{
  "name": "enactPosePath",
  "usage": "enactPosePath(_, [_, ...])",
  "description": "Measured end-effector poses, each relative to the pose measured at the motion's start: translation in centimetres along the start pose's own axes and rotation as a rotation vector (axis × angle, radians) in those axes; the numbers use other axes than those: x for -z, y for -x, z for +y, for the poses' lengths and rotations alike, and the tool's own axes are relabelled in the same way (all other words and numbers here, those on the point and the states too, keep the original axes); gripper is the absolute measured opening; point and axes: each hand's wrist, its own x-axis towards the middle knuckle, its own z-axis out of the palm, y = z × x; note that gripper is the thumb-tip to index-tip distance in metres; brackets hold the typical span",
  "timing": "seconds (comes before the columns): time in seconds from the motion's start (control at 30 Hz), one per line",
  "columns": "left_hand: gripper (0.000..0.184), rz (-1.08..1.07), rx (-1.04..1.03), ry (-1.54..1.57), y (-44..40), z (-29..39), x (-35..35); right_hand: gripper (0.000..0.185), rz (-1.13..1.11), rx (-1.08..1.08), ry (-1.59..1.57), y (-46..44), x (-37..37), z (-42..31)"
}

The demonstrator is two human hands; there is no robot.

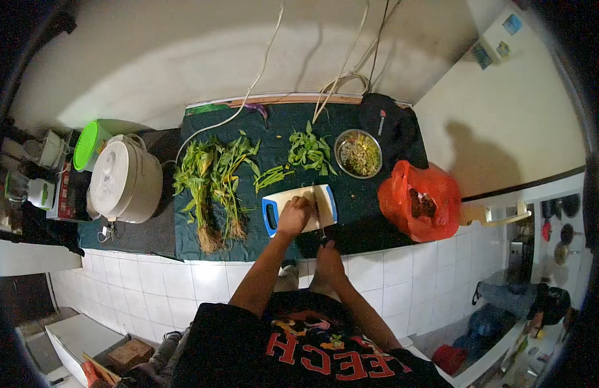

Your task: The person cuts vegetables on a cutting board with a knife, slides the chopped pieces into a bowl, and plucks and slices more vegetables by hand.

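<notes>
A white cutting board [288,198] with blue ends lies near the front edge of the dark cloth. My left hand [295,215] is on the board with its fingers curled; anything under them is hidden. Just right of it is a knife [317,210], its blade pointing away from me over the board. My right hand [328,253] is closed round the knife's dark handle at the board's near edge. Behind the board are cut green stems [272,176] and a pile of green leaves [309,151]. Bunches of leafy greens with roots [204,187] lie to the left.
A metal bowl [358,153] of chopped food stands behind the board to the right. A red plastic bag [419,202] is at the right, a white rice cooker [126,179] at the left. An eggplant [257,110] and a cable lie at the back.
</notes>
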Motion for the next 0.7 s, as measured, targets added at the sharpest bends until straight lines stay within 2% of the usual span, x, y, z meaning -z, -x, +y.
enactPosePath(0.03, [0.015,-0.063,-0.002,0.036,0.1,0.2,0.4,0.032,0.031,0.048,0.0,-0.4,-0.6,0.3])
enactPosePath(0.07, [0.014,-0.111,0.145,0.079,-0.1,0.7,0.8,0.033,0.046,0.075,0.018,-0.9,-1.0,0.7])
enactPosePath(0.13, [0.014,-0.089,0.105,0.019,0.4,-0.1,-0.6,0.033,0.068,0.101,0.024,-1.8,0.6,-1.1])
enactPosePath(0.2, [0.014,-0.041,0.081,-0.005,0.6,-0.4,-1.5,0.033,-0.062,-0.132,-0.074,-3.5,3.4,-3.2])
enactPosePath(0.23, [0.014,-0.044,0.073,-0.003,0.4,-0.2,-1.3,0.033,-0.058,-0.139,-0.077,-3.7,3.8,-3.2])
enactPosePath(0.3, [0.015,-0.005,0.204,0.093,0.4,0.4,-1.0,0.033,-0.004,0.105,-0.01,-3.5,4.4,-2.8])
enactPosePath(0.43, [0.014,0.013,0.2,0.081,0.0,0.8,-0.2,0.033,0.026,0.147,0.012,-2.3,0.3,0.0])
enactPosePath(0.5, [0.013,0.019,0.223,0.095,-0.1,0.8,-0.1,0.032,-0.053,-0.197,-0.149,-2.4,-0.4,-0.3])
enactPosePath(0.63, [0.013,-0.025,0.291,0.074,-0.1,-0.5,-1.6,0.031,0.001,-0.113,-0.107,-3.7,1.8,-0.9])
enactPosePath(0.7, [0.013,-0.028,0.286,0.122,-0.5,-1.6,-2.4,0.03,0.037,0.091,-0.056,-3.0,3.1,-1.5])
